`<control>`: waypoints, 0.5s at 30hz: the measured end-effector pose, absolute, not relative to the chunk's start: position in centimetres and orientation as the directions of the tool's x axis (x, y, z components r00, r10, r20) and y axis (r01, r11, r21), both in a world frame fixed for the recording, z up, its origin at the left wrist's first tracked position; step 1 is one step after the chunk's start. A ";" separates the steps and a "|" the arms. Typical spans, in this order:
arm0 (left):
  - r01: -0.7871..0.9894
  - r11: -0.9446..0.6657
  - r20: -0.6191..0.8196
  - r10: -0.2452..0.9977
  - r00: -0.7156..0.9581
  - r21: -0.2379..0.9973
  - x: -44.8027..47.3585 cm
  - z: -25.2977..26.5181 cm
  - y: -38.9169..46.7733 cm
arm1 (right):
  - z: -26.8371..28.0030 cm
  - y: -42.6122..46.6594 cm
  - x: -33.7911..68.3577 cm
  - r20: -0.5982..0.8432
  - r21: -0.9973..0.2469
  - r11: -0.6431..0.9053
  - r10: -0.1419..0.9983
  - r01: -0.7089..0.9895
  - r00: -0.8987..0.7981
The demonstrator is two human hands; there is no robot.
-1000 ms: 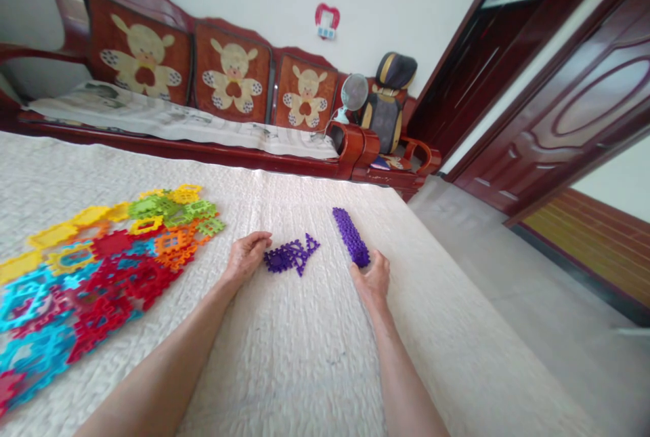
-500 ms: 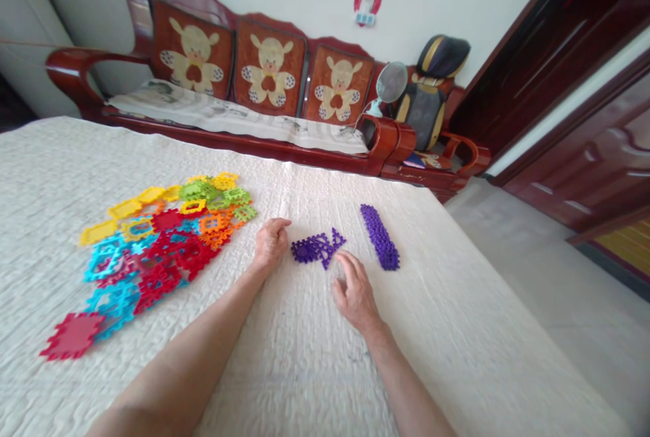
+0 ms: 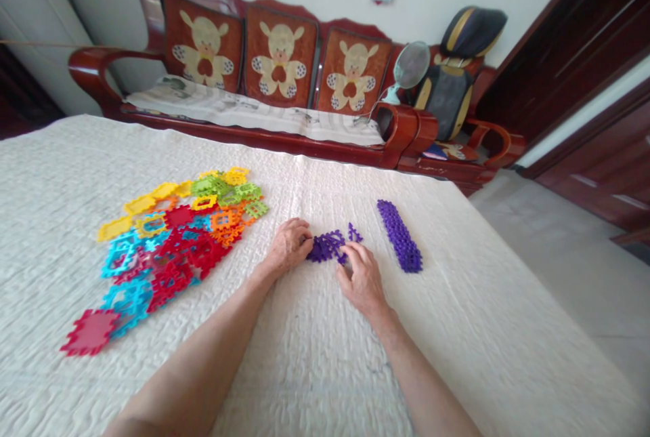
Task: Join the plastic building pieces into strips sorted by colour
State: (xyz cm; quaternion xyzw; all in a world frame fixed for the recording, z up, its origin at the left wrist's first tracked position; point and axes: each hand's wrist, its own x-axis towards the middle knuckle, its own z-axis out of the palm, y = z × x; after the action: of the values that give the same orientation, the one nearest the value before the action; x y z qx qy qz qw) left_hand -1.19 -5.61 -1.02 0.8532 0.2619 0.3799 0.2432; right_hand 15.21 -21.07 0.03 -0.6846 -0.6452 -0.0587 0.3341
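Left hand (image 3: 289, 247) and right hand (image 3: 361, 276) — both with fingers curled, pinching the loose purple tiles (image 3: 328, 246) on the bed (image 3: 457, 328) — purple stack (image 3: 399, 236) lies just beside.

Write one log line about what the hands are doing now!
left hand: touching loose purple pieces | right hand: on same pieces | purple stack: apart, right | coloured pile: left, untouched

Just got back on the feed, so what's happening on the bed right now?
A person has both hands on a small cluster of loose purple pieces on the white quilt. The left hand touches its left edge, and the right hand meets it from the right. A joined purple strip lies just to the right, untouched. A mixed pile of colourful pieces sits further left.
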 end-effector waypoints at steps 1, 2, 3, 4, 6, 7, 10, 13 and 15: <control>0.258 -0.729 0.520 0.649 0.556 0.634 -1.2 -1.0 -5.6 | 0.1 -21.2 15.2 0.530 -0.388 0.065 0.832 0.919 0.165; 0.254 -0.708 0.514 0.670 0.535 0.659 -1.2 -1.0 -5.6 | 0.2 -21.3 15.2 0.548 -0.394 0.080 0.820 0.916 0.164; 0.250 -0.685 0.505 0.693 0.515 0.685 -1.2 -0.9 -5.6 | 0.4 -21.4 15.2 0.563 -0.397 0.098 0.811 0.912 0.158; 0.245 -0.662 0.495 0.713 0.496 0.708 -1.1 -0.8 -5.7 | 0.5 -21.4 15.1 0.574 -0.399 0.120 0.806 0.909 0.146; 0.225 -0.632 0.487 0.738 0.467 0.742 -1.0 -0.6 -5.9 | 0.7 -21.3 14.8 0.588 -0.399 0.158 0.800 0.903 0.120; 0.212 -0.627 0.489 0.741 0.460 0.750 -0.9 -0.4 -6.0 | 0.7 -21.1 14.6 0.592 -0.399 0.172 0.798 0.901 0.109; 0.184 -0.630 0.503 0.735 0.455 0.755 -0.6 0.0 -6.6 | 0.6 -20.6 14.1 0.592 -0.396 0.186 0.800 0.899 0.096; 0.175 -0.634 0.503 0.727 0.468 0.754 -0.2 0.3 -7.0 | 0.5 -20.3 13.8 0.593 -0.404 0.186 0.799 0.895 0.102; 0.169 -0.636 0.496 0.716 0.491 0.753 -0.1 0.6 -7.2 | 0.6 -20.3 13.7 0.606 -0.417 0.206 0.789 0.885 0.101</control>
State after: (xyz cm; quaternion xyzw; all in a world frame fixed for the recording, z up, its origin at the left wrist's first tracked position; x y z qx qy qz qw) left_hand -0.11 -7.17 0.59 0.8002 0.2767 0.4219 0.3244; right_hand 13.70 -20.27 0.58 -0.6271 -0.6675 -0.0606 0.3969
